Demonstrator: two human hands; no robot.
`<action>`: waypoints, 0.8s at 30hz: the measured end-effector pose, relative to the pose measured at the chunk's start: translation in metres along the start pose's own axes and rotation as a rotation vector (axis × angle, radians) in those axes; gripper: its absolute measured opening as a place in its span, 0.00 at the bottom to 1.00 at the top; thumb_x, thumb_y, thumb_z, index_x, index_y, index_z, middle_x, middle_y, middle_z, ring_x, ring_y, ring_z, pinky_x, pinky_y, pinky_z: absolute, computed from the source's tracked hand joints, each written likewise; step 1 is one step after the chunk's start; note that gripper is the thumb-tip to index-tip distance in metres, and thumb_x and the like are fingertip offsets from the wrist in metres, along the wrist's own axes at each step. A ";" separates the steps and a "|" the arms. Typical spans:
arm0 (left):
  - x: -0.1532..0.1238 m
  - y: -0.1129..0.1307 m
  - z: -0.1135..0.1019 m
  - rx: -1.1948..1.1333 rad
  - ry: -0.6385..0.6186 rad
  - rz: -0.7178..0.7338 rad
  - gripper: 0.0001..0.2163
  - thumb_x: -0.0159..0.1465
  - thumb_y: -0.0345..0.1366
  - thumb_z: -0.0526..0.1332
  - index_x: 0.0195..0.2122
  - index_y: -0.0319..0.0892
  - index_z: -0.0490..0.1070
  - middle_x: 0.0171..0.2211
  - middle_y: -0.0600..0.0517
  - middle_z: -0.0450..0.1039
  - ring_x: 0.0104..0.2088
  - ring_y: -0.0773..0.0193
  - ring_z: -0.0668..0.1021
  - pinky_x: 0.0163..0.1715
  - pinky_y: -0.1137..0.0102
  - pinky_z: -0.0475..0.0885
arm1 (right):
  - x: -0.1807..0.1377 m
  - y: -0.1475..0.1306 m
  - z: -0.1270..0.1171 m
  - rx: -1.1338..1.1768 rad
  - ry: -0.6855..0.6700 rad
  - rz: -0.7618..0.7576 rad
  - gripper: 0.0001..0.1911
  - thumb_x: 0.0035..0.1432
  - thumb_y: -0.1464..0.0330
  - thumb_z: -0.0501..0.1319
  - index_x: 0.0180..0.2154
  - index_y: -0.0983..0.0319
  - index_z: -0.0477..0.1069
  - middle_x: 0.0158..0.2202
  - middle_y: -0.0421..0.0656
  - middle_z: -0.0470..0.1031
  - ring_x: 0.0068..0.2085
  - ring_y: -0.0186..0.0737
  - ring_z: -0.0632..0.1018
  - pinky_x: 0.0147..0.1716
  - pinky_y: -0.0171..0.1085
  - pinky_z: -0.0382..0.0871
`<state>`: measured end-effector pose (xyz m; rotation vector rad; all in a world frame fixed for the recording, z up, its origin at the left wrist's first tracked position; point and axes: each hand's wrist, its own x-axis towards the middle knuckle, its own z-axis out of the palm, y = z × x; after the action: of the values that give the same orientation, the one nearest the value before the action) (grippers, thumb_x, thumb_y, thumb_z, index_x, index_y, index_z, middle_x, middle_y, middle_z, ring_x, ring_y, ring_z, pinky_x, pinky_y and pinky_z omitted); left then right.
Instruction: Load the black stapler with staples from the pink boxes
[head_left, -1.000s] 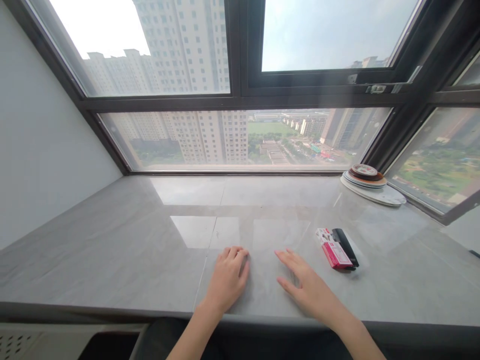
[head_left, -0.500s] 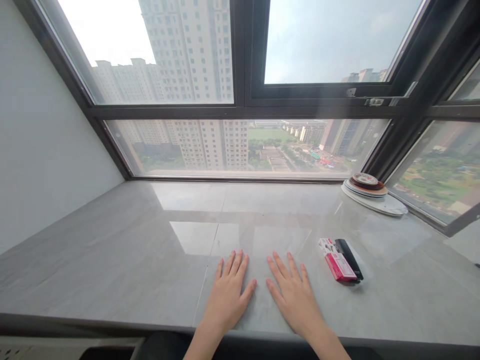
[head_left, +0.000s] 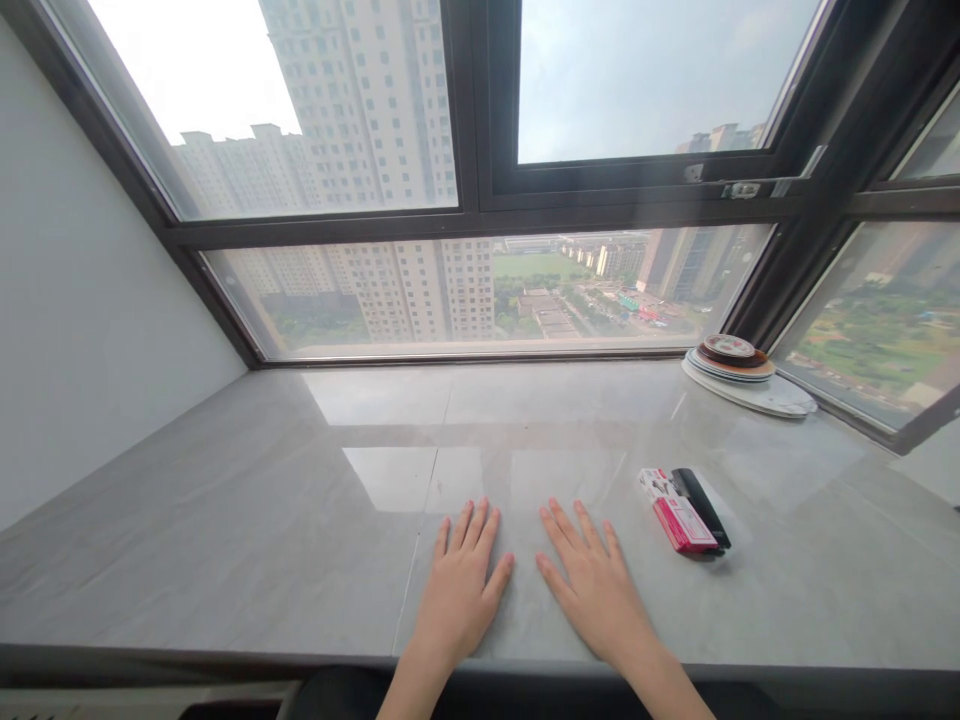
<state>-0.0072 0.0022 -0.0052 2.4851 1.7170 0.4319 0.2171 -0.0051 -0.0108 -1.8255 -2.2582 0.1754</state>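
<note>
My left hand (head_left: 458, 590) lies flat, palm down, on the grey stone windowsill (head_left: 262, 520) near its front edge, fingers stretched out and holding nothing. Beside it, my right hand (head_left: 592, 585) rests flat the same way, fingers spread. A small red and white box (head_left: 673, 508) lies on the sill a short way to the right of my right hand, with a black oblong object (head_left: 701, 506) against its right side. Neither hand touches them.
A stack of round plates (head_left: 739, 372) sits at the far right corner of the sill by the window frame. A large dark-framed window (head_left: 480, 200) runs along the back, and a white wall (head_left: 90, 320) closes the left side.
One second ago my left fingers were curled and my right hand was angled leftward; both hands have since flattened out side by side. The view has shifted slightly.
</note>
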 end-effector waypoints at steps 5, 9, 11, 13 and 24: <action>0.000 0.000 -0.001 0.002 0.005 0.002 0.28 0.76 0.50 0.46 0.75 0.54 0.47 0.76 0.53 0.45 0.75 0.52 0.50 0.71 0.46 0.50 | 0.000 0.000 0.000 -0.005 -0.002 0.002 0.34 0.73 0.49 0.43 0.74 0.47 0.44 0.76 0.33 0.43 0.76 0.54 0.43 0.71 0.62 0.35; -0.002 0.001 -0.002 0.007 0.007 0.001 0.28 0.76 0.50 0.45 0.75 0.54 0.47 0.76 0.54 0.44 0.75 0.53 0.50 0.71 0.47 0.50 | -0.001 0.001 0.000 -0.011 0.009 -0.008 0.34 0.73 0.49 0.43 0.75 0.48 0.44 0.76 0.33 0.43 0.76 0.53 0.42 0.71 0.62 0.35; -0.002 0.000 -0.002 0.007 0.008 0.001 0.27 0.76 0.51 0.45 0.75 0.54 0.47 0.76 0.54 0.43 0.75 0.53 0.50 0.72 0.47 0.50 | -0.001 0.002 0.001 -0.008 0.010 -0.011 0.34 0.73 0.49 0.43 0.74 0.47 0.44 0.76 0.33 0.43 0.76 0.53 0.42 0.71 0.62 0.36; -0.002 0.000 -0.002 0.007 0.014 0.002 0.27 0.76 0.50 0.45 0.75 0.54 0.48 0.76 0.54 0.43 0.75 0.54 0.50 0.72 0.48 0.50 | -0.001 0.002 0.002 -0.005 0.011 -0.012 0.34 0.73 0.48 0.43 0.74 0.47 0.44 0.76 0.33 0.44 0.76 0.53 0.42 0.71 0.62 0.37; -0.002 0.000 -0.002 -0.009 0.017 0.000 0.26 0.76 0.49 0.45 0.74 0.54 0.50 0.76 0.54 0.45 0.75 0.53 0.50 0.72 0.48 0.50 | -0.002 0.000 0.007 -0.040 0.034 -0.017 0.33 0.73 0.50 0.43 0.75 0.48 0.44 0.76 0.34 0.42 0.76 0.54 0.41 0.71 0.62 0.34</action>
<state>-0.0085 -0.0002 -0.0039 2.4822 1.7180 0.4606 0.2162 -0.0067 -0.0178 -1.8138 -2.2691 0.0963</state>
